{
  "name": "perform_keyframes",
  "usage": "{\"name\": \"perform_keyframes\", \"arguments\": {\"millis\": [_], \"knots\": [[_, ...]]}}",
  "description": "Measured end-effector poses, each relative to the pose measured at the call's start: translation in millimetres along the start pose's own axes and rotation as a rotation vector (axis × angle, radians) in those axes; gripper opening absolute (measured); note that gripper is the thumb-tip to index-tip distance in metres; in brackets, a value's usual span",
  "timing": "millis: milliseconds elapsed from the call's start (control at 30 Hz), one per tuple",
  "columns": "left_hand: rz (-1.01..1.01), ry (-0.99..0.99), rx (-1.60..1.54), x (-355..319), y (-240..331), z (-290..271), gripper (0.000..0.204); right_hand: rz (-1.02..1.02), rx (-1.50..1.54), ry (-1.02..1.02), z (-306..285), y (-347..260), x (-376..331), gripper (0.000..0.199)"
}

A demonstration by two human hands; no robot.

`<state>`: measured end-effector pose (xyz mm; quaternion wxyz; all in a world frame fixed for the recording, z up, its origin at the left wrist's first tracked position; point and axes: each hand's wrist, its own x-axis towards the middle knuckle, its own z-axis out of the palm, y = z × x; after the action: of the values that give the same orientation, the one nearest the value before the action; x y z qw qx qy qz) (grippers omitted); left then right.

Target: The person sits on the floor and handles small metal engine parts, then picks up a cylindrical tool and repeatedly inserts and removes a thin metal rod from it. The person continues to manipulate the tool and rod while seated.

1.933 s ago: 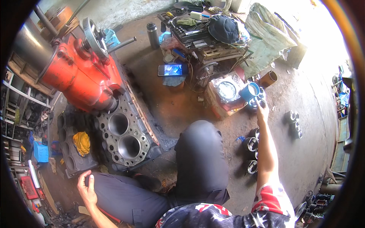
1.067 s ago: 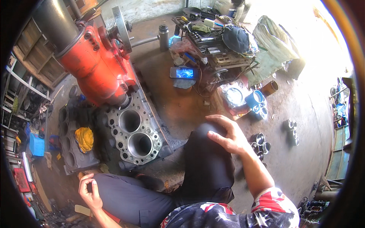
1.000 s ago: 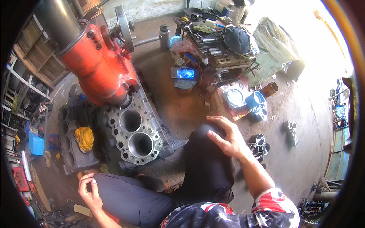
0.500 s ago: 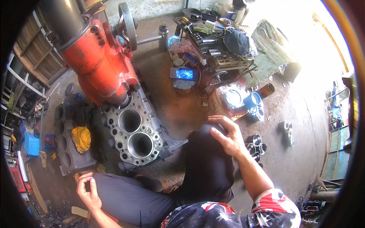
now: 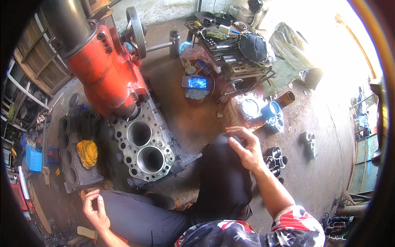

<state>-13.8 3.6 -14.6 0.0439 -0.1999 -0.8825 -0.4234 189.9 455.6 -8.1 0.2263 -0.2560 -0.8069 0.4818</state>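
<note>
My left hand (image 5: 96, 212) rests at my left knee (image 5: 119, 201), thumb raised apart from loosely bent fingers, holding nothing. On my right knee (image 5: 220, 148) lies my right hand (image 5: 247, 148), open, its fingers stretched over the top of the knee. In front of me stands a grey engine block (image 5: 158, 138) with round cylinder bores facing up. A big red boring machine (image 5: 111, 74) sits over its far end, its lower spindle part reaching a bore. The handwheel (image 5: 135, 33) of that machine is at its far side.
Left of the block is a darker engine block (image 5: 72, 164) with a yellow cloth (image 5: 87, 153) on it. A tool table (image 5: 230, 51) stands ahead, with a lit phone (image 5: 196, 82) near it. Blue-rimmed cylinders (image 5: 271, 111) and dark pistons (image 5: 275, 158) are on the right floor.
The view has shifted slightly, so the scene sits a little differently in the picture. Both hands stay resting on my knees.
</note>
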Motion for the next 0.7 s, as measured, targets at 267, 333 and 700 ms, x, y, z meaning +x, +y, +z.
{"name": "perform_keyframes", "arguments": {"millis": [267, 333, 700], "knots": [[-0.004, 0.008, -0.015, -0.2, -0.8, 0.9, 0.010, 0.050, 0.249, 0.137, 5.1, 8.2, -5.2, 0.011], [-0.002, 0.006, -0.012, 0.2, -0.6, 1.0, 0.010, 0.062, 0.271, 0.159, 4.6, 8.0, -6.1, 0.012], [-0.014, 0.018, -0.025, -0.9, -3.2, 1.0, 0.010, 0.129, 0.085, 0.284, -11.8, 16.9, 37.4, 0.019]]}}
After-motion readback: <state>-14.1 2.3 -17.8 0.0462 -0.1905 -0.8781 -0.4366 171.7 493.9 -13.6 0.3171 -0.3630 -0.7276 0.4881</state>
